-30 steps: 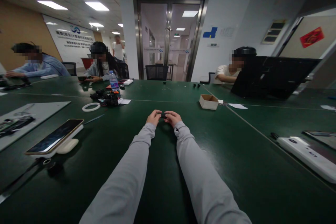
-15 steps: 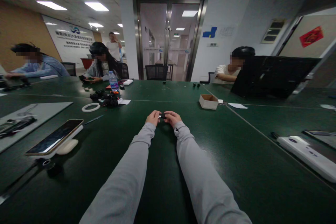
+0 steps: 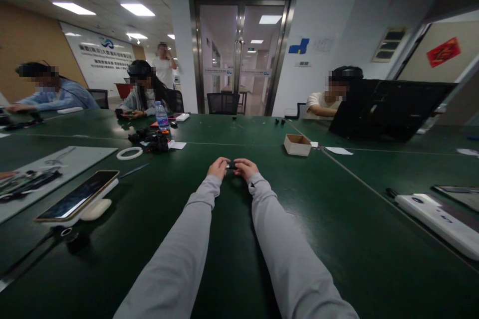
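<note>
My left hand (image 3: 217,168) and my right hand (image 3: 246,168) meet over the middle of the green table (image 3: 239,269). Between them is a small dark piece with a silvery end (image 3: 231,165), too small for me to tell its kind. The fingers of my left hand close on the silvery end, while those of my right hand pinch the dark part. Fingers cover much of it.
On the left lie a phone (image 3: 80,194) on a stand, a white ring (image 3: 129,153) and a grey board (image 3: 86,159) with cables. A bottle (image 3: 161,115) stands farther back. An open box (image 3: 297,145) and a white device (image 3: 441,222) are on the right. People sit across the table.
The grey board at the left has shifted to the right, and another person's hand now shows at its left edge. My hands and the small piece look nearly still.
</note>
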Demonstrator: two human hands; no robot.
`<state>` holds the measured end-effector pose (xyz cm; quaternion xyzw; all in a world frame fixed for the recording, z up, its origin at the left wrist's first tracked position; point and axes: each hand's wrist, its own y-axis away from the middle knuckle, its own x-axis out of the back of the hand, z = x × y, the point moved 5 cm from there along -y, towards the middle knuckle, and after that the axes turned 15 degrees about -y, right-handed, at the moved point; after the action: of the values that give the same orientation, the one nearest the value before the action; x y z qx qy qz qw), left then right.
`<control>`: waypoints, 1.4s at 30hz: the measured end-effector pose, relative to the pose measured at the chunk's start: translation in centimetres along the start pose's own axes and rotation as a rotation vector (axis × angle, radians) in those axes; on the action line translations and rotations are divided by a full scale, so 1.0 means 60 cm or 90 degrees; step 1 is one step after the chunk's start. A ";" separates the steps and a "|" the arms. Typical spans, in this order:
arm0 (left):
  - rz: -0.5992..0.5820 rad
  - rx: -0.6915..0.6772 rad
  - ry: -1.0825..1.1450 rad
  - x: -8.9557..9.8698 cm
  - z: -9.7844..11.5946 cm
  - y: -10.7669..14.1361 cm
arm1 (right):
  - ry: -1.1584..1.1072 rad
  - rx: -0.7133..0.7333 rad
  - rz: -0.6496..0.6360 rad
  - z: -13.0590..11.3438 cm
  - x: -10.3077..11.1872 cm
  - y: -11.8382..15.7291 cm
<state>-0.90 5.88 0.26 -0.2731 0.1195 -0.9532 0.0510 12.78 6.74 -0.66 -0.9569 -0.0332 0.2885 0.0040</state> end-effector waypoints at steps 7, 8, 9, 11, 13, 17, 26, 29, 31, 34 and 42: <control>-0.006 0.010 0.037 -0.001 0.001 0.000 | -0.006 0.002 -0.003 -0.001 0.001 0.000; -0.010 0.006 0.031 -0.001 0.002 0.000 | -0.004 0.000 -0.004 0.000 0.001 0.000; -0.013 0.001 0.027 -0.001 0.002 0.000 | -0.003 -0.002 -0.005 0.000 0.001 0.000; -0.013 -0.002 0.027 -0.002 0.001 0.000 | -0.005 0.000 -0.002 0.000 0.001 0.001; -0.013 0.001 0.042 -0.003 -0.001 -0.001 | -0.006 0.004 0.002 -0.001 0.001 0.001; -0.021 0.018 0.055 -0.005 -0.002 -0.001 | 0.001 -0.001 0.002 0.000 0.001 0.002; -0.026 0.013 0.061 0.000 0.006 0.003 | 0.000 -0.003 0.005 -0.003 -0.001 0.004; -0.028 0.010 0.079 -0.001 0.006 0.003 | -0.003 -0.001 0.010 -0.002 0.000 0.003; -0.033 0.011 0.088 -0.002 0.007 0.003 | -0.002 0.001 0.013 -0.002 0.000 0.002; -0.034 0.016 0.082 -0.003 0.006 0.003 | 0.001 -0.003 0.009 -0.002 0.000 0.003; -0.022 0.012 0.068 -0.001 0.005 0.002 | 0.005 -0.006 0.020 -0.003 0.001 0.004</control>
<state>-0.69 5.70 0.47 -0.2237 0.1085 -0.9681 0.0308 12.96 6.52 -0.54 -0.9583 -0.0196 0.2849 -0.0045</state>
